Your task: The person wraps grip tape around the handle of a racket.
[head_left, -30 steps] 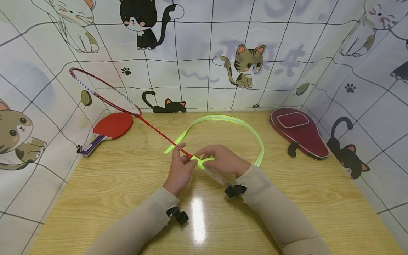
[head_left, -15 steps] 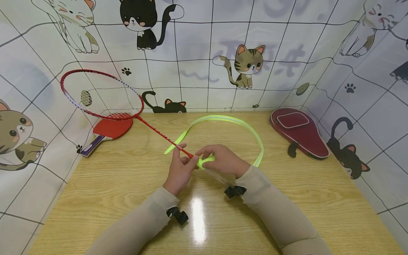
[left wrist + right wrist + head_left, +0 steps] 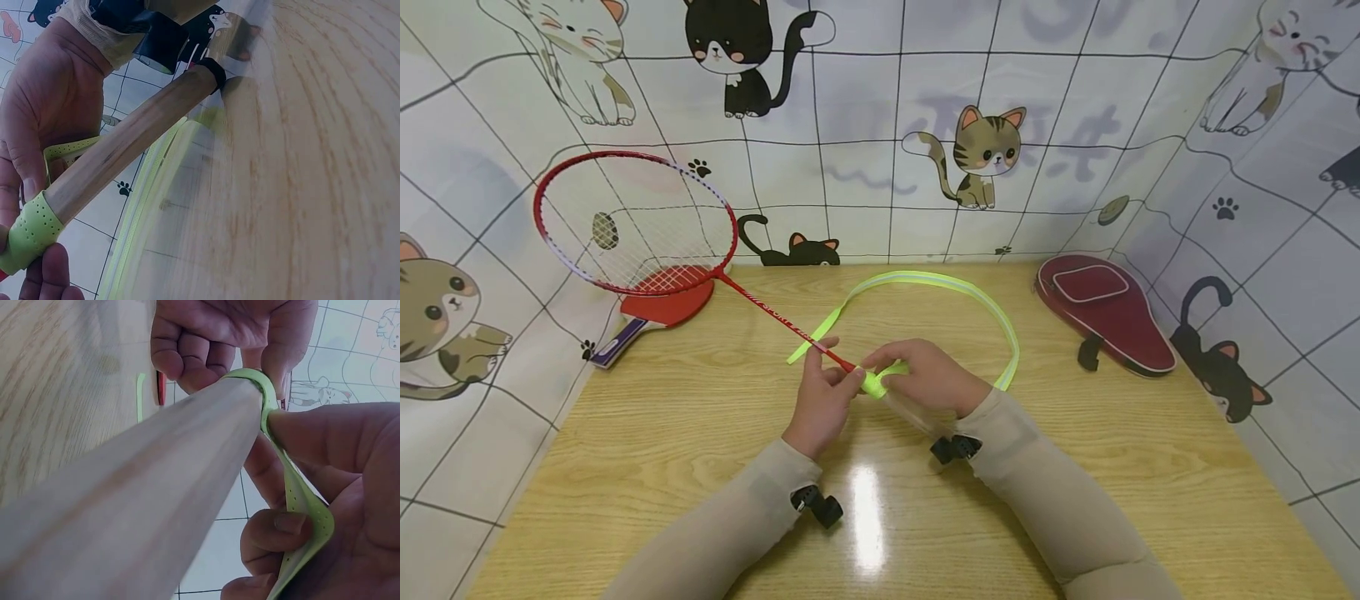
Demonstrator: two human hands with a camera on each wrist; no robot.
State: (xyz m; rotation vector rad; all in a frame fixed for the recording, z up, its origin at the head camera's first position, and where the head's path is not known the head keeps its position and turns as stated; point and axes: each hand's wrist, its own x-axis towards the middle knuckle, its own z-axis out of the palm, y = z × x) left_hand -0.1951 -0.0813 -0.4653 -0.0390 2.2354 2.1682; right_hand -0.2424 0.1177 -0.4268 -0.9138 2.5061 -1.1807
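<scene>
A red badminton racket [image 3: 767, 310] slants up to the left, its strung head above the table. My left hand [image 3: 820, 408] holds it where the shaft meets the handle. In the left wrist view, bare wood shows on the handle [image 3: 131, 134], with a dark band near its butt. Yellow-green perforated grip tape [image 3: 34, 231] wraps the handle's top end. My right hand [image 3: 936, 379] pinches the tape beside the handle. In the right wrist view, the tape [image 3: 306, 531] runs from the wrap into the right fingers. Its loose length curves over the table behind the hands.
A red table tennis bat [image 3: 681, 307] lies at the back left, partly behind the racket head. At the back right is a dark red bat case [image 3: 1097, 308]. Cat-patterned walls [image 3: 865, 167] enclose the wooden table [image 3: 700, 433] at the back and sides.
The racket has turned about its shaft, so its head, nearly edge-on before, now shows its strings broadly. Both hands stay in nearly the same place, with the tape between them.
</scene>
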